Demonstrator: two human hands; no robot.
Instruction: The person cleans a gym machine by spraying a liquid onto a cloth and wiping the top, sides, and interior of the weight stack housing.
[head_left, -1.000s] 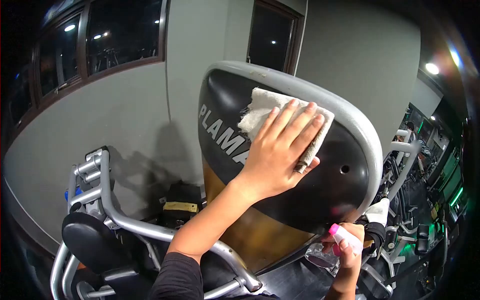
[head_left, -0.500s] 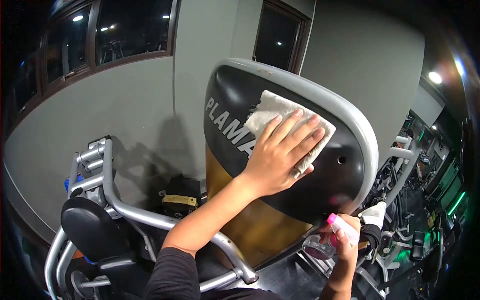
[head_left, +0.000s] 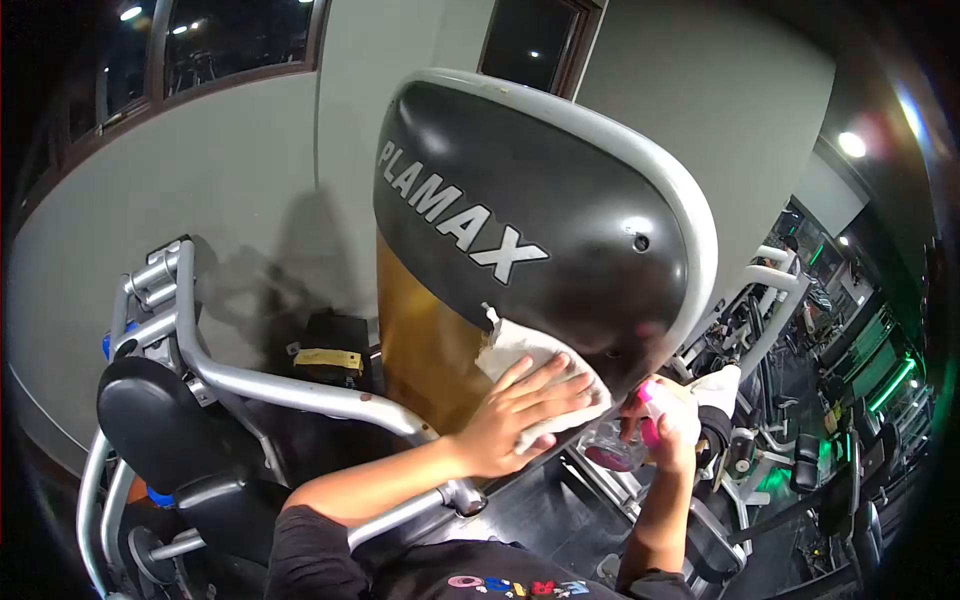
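My left hand lies with its fingers stretched over a white cloth, holding it against the machine's rounded cover. The cloth sits at the cover's lower edge, over the border of its black and gold parts, below the white PLAMAX lettering. To the right, my right hand is wrapped round the neck of a spray bottle with a pink and white trigger head and a clear body. The bottle is held close to the cover's lower right edge, its head partly hidden by my fingers.
A grey tubular frame with a black pad stands on the left. Behind it, a dark box carries a yellow strip. Other gym machines fill the right side. A white piece shows just behind my right hand.
My left hand has slid the cloth down the cover, from beside the lettering to the lower edge, uncovering the whole word. My right hand still holds the bottle. The view has tilted slightly.
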